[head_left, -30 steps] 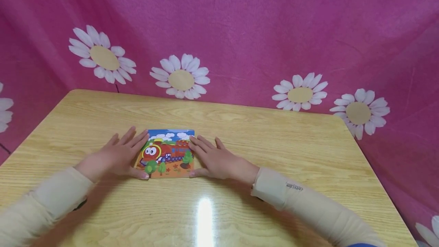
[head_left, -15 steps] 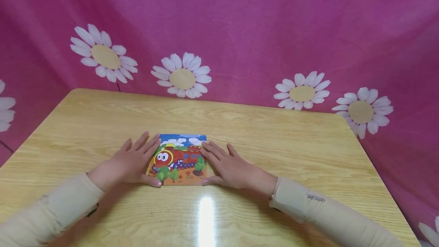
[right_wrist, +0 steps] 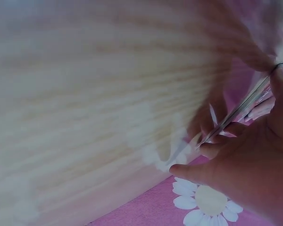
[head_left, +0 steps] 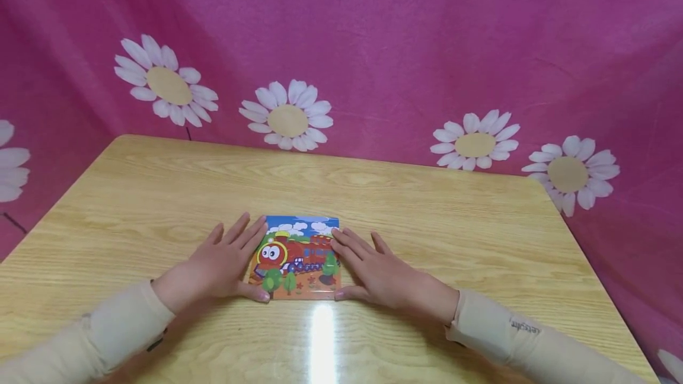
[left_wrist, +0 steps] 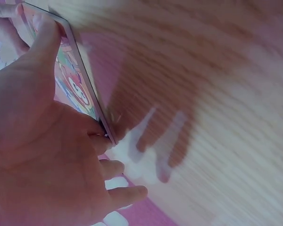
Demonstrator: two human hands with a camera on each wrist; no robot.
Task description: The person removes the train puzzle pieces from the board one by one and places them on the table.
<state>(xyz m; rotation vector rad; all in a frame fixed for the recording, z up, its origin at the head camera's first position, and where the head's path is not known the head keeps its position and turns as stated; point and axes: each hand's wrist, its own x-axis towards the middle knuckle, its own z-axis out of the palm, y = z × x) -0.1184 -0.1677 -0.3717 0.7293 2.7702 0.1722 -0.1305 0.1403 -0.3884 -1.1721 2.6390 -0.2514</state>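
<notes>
The train picture board (head_left: pixel 300 261) lay on the worktop (head_left: pixel 427 218), the left hand (head_left: pixel 220 266) and right hand (head_left: pixel 385 276) apart at its two sides, straight fingers (head_left: pixel 350 249) touching its edges. Beyond the board hung a pink cloth (head_left: pixel 384 34) (daisy-printed).

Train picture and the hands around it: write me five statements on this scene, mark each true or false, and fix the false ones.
1. The left hand touches the left side of the picture board. True.
2. The right hand is well clear of the picture board. False: it touches the board's right side.
3. The printed train has big white eyes. True.
4. The backdrop is plain green. False: it is pink with white flowers.
5. The right sleeve bears dark lettering. True.
</notes>
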